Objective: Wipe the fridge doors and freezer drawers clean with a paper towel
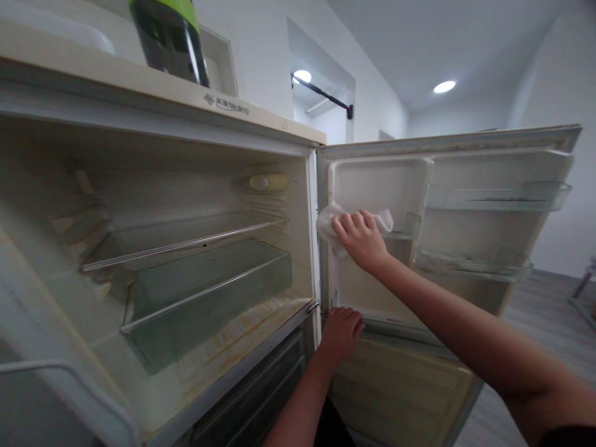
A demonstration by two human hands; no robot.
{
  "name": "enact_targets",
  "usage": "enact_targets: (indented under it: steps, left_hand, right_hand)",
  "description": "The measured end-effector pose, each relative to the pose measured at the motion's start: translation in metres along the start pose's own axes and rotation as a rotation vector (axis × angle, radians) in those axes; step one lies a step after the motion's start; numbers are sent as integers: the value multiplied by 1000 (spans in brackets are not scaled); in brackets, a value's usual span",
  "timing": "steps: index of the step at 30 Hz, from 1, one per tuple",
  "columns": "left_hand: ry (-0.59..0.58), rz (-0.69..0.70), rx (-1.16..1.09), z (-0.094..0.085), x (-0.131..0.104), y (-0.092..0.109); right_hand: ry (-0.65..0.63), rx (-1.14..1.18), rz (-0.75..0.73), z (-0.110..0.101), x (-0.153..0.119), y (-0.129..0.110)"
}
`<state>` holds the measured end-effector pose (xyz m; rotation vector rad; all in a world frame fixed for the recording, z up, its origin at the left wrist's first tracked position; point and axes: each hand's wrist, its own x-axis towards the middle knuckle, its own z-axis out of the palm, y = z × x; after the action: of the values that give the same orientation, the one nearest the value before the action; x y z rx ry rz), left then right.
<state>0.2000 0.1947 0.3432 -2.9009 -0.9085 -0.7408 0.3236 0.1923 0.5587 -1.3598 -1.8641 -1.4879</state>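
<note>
Two bare hands are working at one open fridge [261,133]. The right hand [361,239] is closing its fingers around one white cloth [329,222] and pressing it to the inside of the upper door [377,186], close to the hinge side. One end of the cloth is poking out past the knuckles, beside a small clear rack [410,226]. The left hand [343,329] is resting lower down, its fingers bending at the bottom edge of that same door; its palm is facing away from me, so I can't tell how firmly it is gripping, if at all.

Two longer clear racks [498,198] are sitting one above the other on the door's outer side, making three racks in all. Inside the fridge, one glass shelf [186,239] is spanning the compartment above one clear drawer [209,310]. One yellowish knob housing [269,182] is showing high on the inner wall, and brownish stains are marking the compartment floor [223,347]. Below, one lower door [400,385] is also hanging open. One dark container [172,43] with a green band is standing on top of the fridge.
</note>
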Motion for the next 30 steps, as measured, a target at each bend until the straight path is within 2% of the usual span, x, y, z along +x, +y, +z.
enact_targets:
  steps: [6,10,13,17,20,23,26,30]
  left_hand:
    - [11,2,12,3,0,-3]
    - [22,13,6,3,-1,-4]
    - [8,6,13,-1,-1,-3]
    - [14,14,7,-2,0,-1]
    - [25,11,-3,-1,0,0]
    - [25,5,-9,1,1,2]
    - [17,-5,-16,0,3,4]
    - [22,-11,-11,-1,4,5]
  right_hand:
    - [-4,-5,10,4,15,-16]
    - [-16,25,-27,3,9,-9]
    - [-39,-5,-41,-5,-7,10]
    - [-81,-29,15,-18,-43,50]
    - [-38,-58,54,-24,-70,79]
    - [2,-73,66,-23,-84,96]
    - [30,-54,107,-18,-86,94]
    - [104,-9,205,-10,-81,77]
